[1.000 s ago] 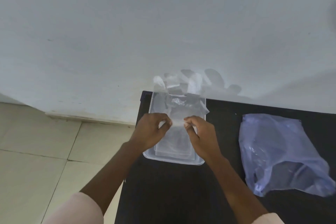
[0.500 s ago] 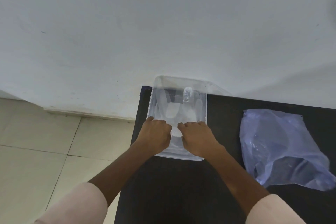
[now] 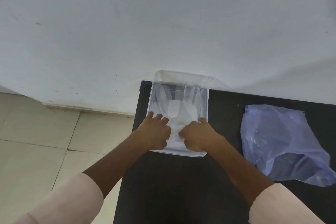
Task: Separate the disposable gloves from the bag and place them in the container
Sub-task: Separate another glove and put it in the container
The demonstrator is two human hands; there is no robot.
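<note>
Glove (image 3: 179, 112): flat in container (image 3: 207, 100), centre frame, fingers toward upper frame. Left hand (image 3: 154, 132), right hand (image 3: 197, 137) press its cuff, fingers curled (pinch unclear). Bag (image 3: 283, 142) right; right hand nearer.

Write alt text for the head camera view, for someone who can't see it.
Both of a person's hands, left hand and right hand, press clear disposable gloves flat inside a transparent container on a black table. A crumpled pale blue plastic bag lies on the table to the right, apart from the container, with a white wall behind.
</note>
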